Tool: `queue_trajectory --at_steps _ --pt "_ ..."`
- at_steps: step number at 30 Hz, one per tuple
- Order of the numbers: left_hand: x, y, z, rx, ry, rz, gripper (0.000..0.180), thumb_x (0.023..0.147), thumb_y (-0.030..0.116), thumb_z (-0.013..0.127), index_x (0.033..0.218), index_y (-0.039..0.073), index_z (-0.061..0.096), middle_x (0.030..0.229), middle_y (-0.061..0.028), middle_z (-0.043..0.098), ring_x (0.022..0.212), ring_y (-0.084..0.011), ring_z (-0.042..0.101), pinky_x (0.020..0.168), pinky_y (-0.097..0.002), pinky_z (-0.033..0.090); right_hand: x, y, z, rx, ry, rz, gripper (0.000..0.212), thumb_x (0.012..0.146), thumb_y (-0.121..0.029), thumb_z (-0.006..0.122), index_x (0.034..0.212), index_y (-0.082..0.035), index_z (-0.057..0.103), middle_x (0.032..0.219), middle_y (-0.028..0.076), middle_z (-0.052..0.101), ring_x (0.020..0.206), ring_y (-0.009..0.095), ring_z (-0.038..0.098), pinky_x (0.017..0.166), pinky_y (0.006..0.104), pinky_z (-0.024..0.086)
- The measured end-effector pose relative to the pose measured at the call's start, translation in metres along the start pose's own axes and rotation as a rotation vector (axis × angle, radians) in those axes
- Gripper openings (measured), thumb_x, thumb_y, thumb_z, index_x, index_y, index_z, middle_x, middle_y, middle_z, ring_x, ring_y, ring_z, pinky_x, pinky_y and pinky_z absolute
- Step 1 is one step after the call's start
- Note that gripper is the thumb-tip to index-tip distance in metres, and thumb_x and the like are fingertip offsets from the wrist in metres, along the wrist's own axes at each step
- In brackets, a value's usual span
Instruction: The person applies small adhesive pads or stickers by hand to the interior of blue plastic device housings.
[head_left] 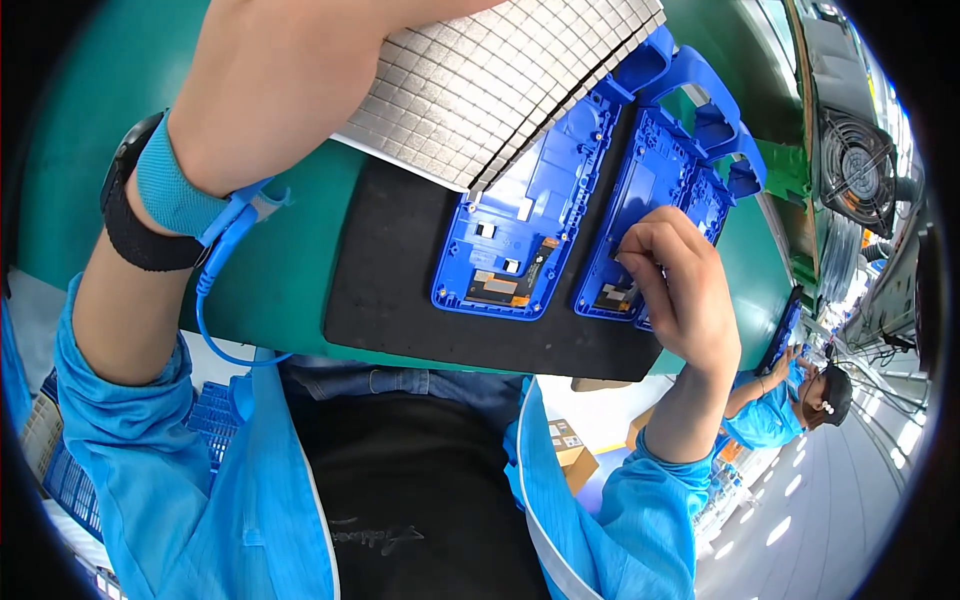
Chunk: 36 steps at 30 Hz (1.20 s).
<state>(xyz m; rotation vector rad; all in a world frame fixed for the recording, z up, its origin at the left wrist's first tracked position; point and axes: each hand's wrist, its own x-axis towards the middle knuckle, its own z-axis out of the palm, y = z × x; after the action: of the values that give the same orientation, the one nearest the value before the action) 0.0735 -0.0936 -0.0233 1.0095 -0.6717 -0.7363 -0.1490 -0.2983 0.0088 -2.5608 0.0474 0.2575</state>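
Observation:
My left hand (290, 90) holds up a sheet of small silver square pads (500, 75) by its left part; the fingers beneath are hidden. Under the sheet's lower corner lies a blue plastic housing (470, 250) with a dark flex circuit (520, 285) and small white-and-black pads inside. To its right, my right hand (685, 280) reaches over a second blue housing (650, 160), thumb and forefinger pinched together. Whatever is between those fingertips is too small to name. A third blue housing (708, 205) is partly covered by that hand.
The housings rest on a black mat (390, 260) on a green table (270, 300). A blue cord (205, 310) runs from my left wrist strap (180, 185). A fan (857, 165) stands far right; a co-worker in blue (775, 410) works beyond. Cardboard boxes (572, 455) sit below the table.

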Motion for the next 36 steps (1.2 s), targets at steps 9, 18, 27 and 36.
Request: queue_trajectory --at_steps 9,18,27,36 --pt "0.0 0.003 0.001 0.069 0.009 -0.004 0.042 0.094 0.01 0.058 0.129 -0.009 0.048 0.116 -0.0159 0.064 0.103 -0.0173 0.063 0.09 -0.0278 0.049 0.001 0.0 0.0 -0.03 -0.006 -0.009 0.012 0.08 0.01 0.061 0.087 0.001 0.057 0.082 0.012 0.054 0.072 0.028 0.054 0.064 0.0341 0.044" --pt "0.0 0.004 0.001 0.15 0.018 0.02 0.042 0.093 0.012 0.058 0.128 -0.009 0.049 0.115 -0.0166 0.065 0.102 -0.0176 0.063 0.089 -0.0277 0.049 -0.009 0.001 0.008 -0.079 0.107 0.056 0.011 0.08 0.009 0.064 0.086 0.002 0.058 0.083 0.01 0.056 0.071 0.023 0.056 0.064 0.0328 0.047" --pt "0.0 0.005 0.001 0.213 0.023 0.03 0.042 0.093 0.014 0.058 0.127 -0.009 0.05 0.114 -0.0173 0.065 0.101 -0.0179 0.064 0.089 -0.0276 0.049 -0.021 0.006 0.008 -0.011 0.162 0.033 0.009 0.079 0.008 0.062 0.083 0.002 0.057 0.084 0.01 0.056 0.073 0.022 0.053 0.066 0.0302 0.043" --pt "-0.001 0.016 0.011 0.309 0.04 -0.054 0.043 0.093 0.017 0.058 0.126 -0.009 0.051 0.112 -0.0174 0.066 0.099 -0.0183 0.064 0.088 -0.0277 0.049 -0.032 0.008 0.011 -0.07 0.142 0.063 0.009 0.078 0.005 0.064 0.082 0.0 0.057 0.084 0.01 0.054 0.081 0.025 0.049 0.072 0.0331 0.04"
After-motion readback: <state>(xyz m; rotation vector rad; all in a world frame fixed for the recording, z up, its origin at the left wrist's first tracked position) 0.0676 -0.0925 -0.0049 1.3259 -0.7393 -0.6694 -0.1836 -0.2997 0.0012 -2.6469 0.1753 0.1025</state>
